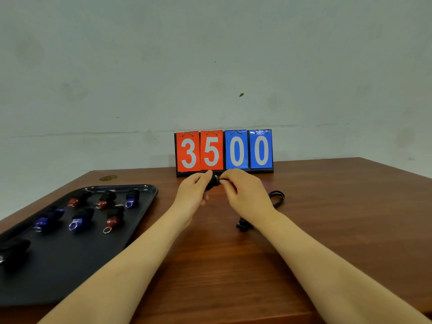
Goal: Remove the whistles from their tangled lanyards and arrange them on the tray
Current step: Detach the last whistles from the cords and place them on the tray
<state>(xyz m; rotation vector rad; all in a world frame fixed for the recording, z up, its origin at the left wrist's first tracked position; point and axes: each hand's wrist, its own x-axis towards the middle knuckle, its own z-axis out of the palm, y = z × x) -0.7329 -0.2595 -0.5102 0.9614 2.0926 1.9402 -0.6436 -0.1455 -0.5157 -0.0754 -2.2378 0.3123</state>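
Note:
Both hands meet over the middle of the table, in front of the scoreboard. My left hand (pixel 194 189) grips a black whistle (pixel 211 183), mostly hidden by the fingers. My right hand (pixel 243 190) pinches the ring end of the black lanyard (pixel 277 198), which trails off to the right and under my right wrist to a clip (pixel 243 225). On the black tray (pixel 70 265) at the left lie several whistles with key rings, some red and black (pixel 113 218), some blue and black (pixel 80 219). One black whistle (pixel 14 250) lies at the tray's left edge.
A flip scoreboard (pixel 224 152) reading 3500 stands at the back of the brown wooden table (pixel 233 265), against a pale wall. The table's far edge runs close behind it, and the right edge slopes away at the right.

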